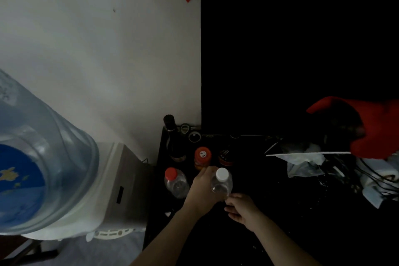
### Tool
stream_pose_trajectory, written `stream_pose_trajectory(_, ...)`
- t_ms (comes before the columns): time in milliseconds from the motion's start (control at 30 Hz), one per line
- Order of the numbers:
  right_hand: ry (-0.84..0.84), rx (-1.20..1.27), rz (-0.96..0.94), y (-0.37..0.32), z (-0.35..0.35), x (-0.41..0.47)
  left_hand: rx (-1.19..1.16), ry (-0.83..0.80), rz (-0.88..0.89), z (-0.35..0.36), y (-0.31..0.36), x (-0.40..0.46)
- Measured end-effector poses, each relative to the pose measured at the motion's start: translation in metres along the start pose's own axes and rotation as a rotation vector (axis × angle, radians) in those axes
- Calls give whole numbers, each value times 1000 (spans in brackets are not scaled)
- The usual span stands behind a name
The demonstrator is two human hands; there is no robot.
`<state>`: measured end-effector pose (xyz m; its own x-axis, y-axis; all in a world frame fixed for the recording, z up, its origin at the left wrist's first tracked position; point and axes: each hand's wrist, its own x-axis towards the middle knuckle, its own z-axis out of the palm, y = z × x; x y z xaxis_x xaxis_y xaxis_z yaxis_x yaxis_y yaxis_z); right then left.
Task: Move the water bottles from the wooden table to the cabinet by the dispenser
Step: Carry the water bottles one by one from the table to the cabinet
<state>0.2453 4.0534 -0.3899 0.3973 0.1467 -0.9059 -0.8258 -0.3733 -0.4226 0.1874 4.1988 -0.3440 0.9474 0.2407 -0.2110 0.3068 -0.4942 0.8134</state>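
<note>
A clear water bottle with a white cap [222,183] stands upright over the dark cabinet top [269,205]. My left hand [201,190] grips its side from the left. My right hand [240,208] sits just right of the bottle's base, fingertips at its lower edge; whether it holds the bottle I cannot tell. Another clear bottle with a red cap [176,182] stands on the cabinet to the left. The water dispenser [121,185] with its big blue jug [41,157] stands left of the cabinet.
Behind the bottles stand a dark wine bottle [172,138], an orange-capped jar [203,156] and a dark jar [225,156]. Tape rolls [195,136] lie at the back. White cloths and cables [328,164] and a red fabric item [371,127] crowd the right side.
</note>
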Motion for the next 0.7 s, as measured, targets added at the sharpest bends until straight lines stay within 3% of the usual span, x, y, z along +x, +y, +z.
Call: stream_pose_trajectory(700,-15,4,-27,5,-11,8,-20,34,-8,18,-9,5)
